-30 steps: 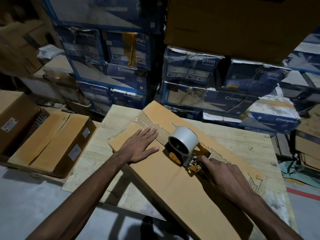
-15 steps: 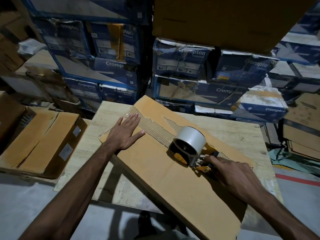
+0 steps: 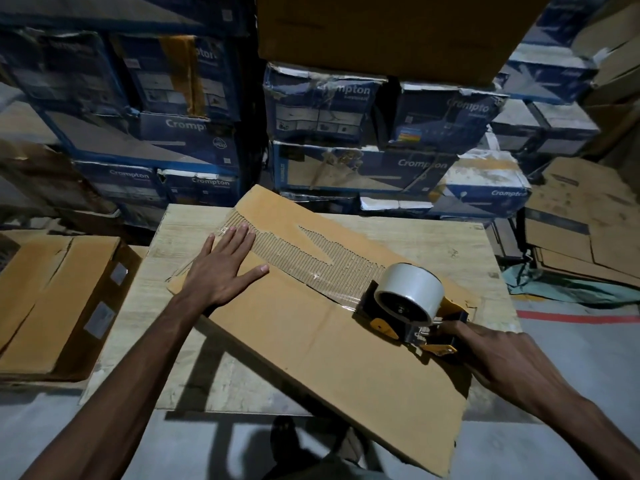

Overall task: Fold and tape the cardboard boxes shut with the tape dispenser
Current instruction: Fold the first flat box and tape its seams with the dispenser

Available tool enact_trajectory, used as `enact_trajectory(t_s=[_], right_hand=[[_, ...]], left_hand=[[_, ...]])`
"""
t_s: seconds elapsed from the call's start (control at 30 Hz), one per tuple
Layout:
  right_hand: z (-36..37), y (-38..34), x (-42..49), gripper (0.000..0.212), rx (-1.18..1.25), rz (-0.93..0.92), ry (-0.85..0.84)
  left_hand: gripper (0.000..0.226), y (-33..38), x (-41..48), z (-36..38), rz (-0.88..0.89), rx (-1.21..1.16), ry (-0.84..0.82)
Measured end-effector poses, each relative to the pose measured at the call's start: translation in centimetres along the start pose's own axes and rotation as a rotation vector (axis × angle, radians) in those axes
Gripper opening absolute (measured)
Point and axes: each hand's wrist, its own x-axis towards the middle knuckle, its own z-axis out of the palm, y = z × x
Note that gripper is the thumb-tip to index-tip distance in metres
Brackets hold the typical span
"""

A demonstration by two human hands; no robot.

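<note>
**Tape run nearing the end of the seam**

Over the last second the tape dispenser has travelled along the seam of the cardboard box, from about the middle towards the right edge of the surface. It leaves a clear strip of tape over the torn, ribbed band. The right hand has its grip curled round the dispenser's handle. The left hand stays with its grip spread flat, pressing the box down near the far-left corner.

The box lies flat and slantwise, overhanging the near edge at the near-right corner. Little seam seems left, so cutting the tape is probably next.

Blue cartons are stacked beyond the far edge. Brown boxes sit just left of the surface, and flattened cardboard lies to the right. Nothing lies on the seam ahead, though the overhanging end has no support.
</note>
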Motion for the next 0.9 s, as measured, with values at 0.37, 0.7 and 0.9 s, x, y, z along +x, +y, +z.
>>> enact_trajectory(t_s=[0.37,0.7,0.9], right_hand=[[-2.0,0.8,-2.5,0.062,-0.032,0.036,0.01],[-4.2,1.9,-3.5,0.059,-0.008,-0.023,0.084],[-0.5,2.4,-3.6,0.038,0.094,-0.007,-0.004]], left_hand=[[0.093,5.0,0.5,1.4,0.267,0.011,-0.04],[0.106,4.4,0.8,0.8,0.044,-0.049,-0.012],[0.096,4.7,0.6,0.7,0.033,-0.043,-0.02]])
